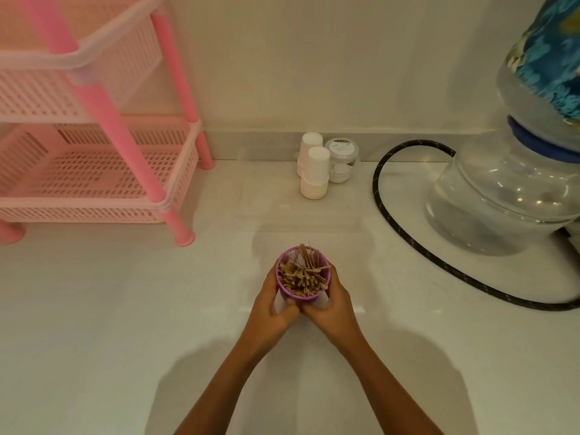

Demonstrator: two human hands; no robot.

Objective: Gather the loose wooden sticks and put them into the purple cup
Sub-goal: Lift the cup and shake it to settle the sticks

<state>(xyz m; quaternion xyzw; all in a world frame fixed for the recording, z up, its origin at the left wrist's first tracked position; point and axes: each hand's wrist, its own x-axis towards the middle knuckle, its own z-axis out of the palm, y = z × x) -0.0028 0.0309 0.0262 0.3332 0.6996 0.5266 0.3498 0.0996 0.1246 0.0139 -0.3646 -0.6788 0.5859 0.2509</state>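
Observation:
The purple cup (290, 298) stands upright at the middle of the white counter, with its mesh wall showing at the far rim. A thick bundle of wooden sticks (301, 276) fills it, and a few tips poke above the rim. My left hand (273, 306) wraps the cup's left side and my right hand (331, 304) wraps its right side. My thumbs meet at the near side of the cup. I see no loose sticks on the counter.
A pink tiered basket rack (94, 171) stands at the left. Two stacks of white paper cups (314, 174) and a small lidded jar (341, 161) sit by the back wall. A black hose (408, 237) curves to a large clear water bottle (502, 189) at the right.

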